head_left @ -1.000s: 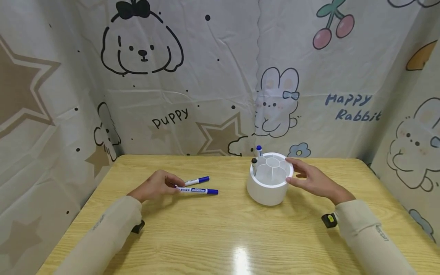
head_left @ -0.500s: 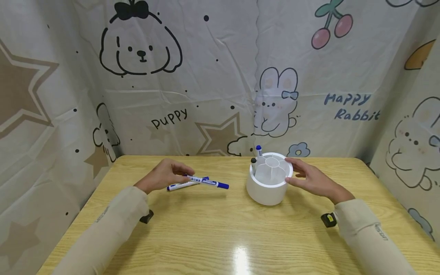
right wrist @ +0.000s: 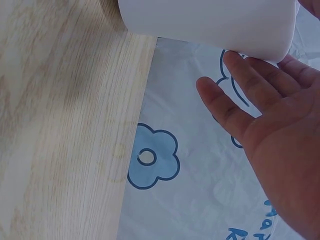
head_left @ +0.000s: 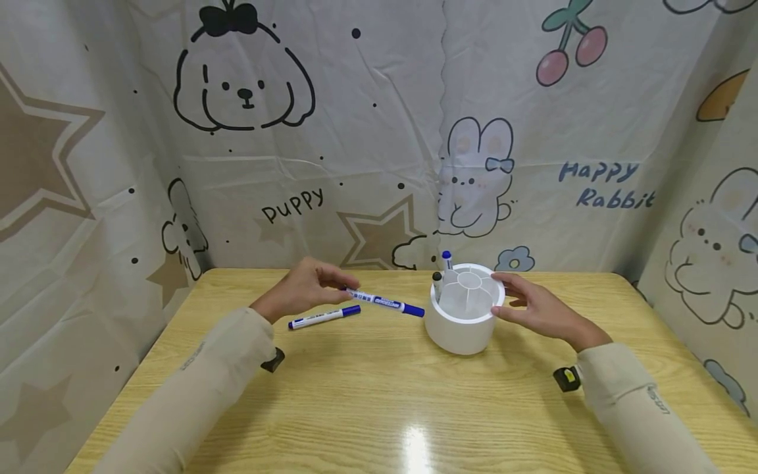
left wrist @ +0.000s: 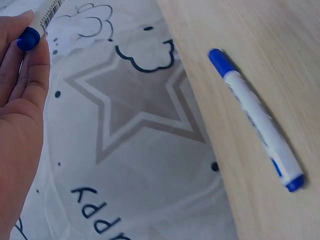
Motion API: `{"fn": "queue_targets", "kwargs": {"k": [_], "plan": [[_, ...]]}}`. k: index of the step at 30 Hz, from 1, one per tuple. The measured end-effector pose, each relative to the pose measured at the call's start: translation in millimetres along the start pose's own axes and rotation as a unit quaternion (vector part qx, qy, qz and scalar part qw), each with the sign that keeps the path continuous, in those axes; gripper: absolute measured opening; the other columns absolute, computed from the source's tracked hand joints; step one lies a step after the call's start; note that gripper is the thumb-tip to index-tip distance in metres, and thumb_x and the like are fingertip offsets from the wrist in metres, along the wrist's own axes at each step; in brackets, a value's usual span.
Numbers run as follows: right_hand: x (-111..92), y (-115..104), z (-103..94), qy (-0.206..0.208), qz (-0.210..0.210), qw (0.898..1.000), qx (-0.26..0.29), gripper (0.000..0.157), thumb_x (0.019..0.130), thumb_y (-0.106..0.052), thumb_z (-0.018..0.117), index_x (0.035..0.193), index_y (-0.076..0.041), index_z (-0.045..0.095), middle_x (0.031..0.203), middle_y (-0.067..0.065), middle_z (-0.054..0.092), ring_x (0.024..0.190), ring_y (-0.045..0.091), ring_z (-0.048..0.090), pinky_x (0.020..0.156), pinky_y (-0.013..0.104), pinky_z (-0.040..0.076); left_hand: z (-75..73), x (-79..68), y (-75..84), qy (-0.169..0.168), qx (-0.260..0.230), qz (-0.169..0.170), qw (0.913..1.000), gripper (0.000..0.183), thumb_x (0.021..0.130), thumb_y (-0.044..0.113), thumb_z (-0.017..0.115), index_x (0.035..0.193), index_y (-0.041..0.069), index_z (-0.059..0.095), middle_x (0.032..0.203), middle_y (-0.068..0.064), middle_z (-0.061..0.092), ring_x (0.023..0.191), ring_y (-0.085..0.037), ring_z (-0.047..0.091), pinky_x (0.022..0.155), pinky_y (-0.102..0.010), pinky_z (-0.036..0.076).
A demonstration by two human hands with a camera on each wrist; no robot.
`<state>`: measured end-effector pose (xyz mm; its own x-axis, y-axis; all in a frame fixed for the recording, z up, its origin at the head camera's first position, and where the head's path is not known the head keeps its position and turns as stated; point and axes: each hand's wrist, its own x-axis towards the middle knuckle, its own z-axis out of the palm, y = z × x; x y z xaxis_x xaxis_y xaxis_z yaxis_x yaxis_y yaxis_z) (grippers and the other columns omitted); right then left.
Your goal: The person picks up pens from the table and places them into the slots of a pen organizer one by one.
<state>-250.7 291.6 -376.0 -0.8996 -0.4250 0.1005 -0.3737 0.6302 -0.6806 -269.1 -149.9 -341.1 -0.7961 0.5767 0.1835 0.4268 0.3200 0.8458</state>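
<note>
My left hand (head_left: 310, 289) pinches one end of a blue-capped whiteboard marker (head_left: 385, 302). The marker is held above the table, its cap pointing right at the side of a round white pen holder (head_left: 460, 336). In the left wrist view the blue tail end of the held marker (left wrist: 29, 39) shows between thumb and fingers. A second blue-capped marker (head_left: 322, 318) lies on the table below the left hand. My right hand (head_left: 541, 309) holds the pen holder at its right rim, thumb in front and fingers behind. In the right wrist view the fingertips (right wrist: 234, 59) meet its white wall.
Inside the divided holder stand a blue-ended marker (head_left: 447, 259) and a black-ended marker (head_left: 437, 283), both on its left side. The wooden table (head_left: 355, 408) ends at a printed cloth backdrop (head_left: 379, 151) at the back.
My left hand has lifted one marker off the table and carried it right and away, toward the holder. The other marker stays lying. My right hand keeps its place on the holder.
</note>
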Motion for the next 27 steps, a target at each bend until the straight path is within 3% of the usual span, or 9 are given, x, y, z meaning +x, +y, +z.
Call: {"fn": "queue_targets", "kwargs": {"k": [18,27], "plan": [[-2.6,2.9,1.6,-0.001,0.005,1.0,-0.004,0.074,0.096,-0.029,0.07,0.151,0.003,0.033,0.151,0.027,0.04,0.132,0.046,0.046,0.103,0.058,0.044,20.2,36.1,28.2,-0.007,0.02,0.038,0.9991,0.016,0.086,-0.004,0.075,0.102,-0.001,0.077,0.105,-0.012,0.075,0.097,-0.02,0.07,0.083,-0.031,0.058],[0.2,4.5,2.2,0.005,0.012,1.0,-0.003,0.077,0.095,-0.032,0.071,0.151,0.003,0.033,0.151,0.027,0.04,0.132,0.047,0.046,0.103,0.06,0.043,31.4,49.1,38.3,-0.003,0.029,0.032,0.999,0.016,0.086,-0.004,0.076,0.102,-0.002,0.077,0.1,-0.008,0.075,0.091,-0.019,0.07,0.081,-0.03,0.058]]}}
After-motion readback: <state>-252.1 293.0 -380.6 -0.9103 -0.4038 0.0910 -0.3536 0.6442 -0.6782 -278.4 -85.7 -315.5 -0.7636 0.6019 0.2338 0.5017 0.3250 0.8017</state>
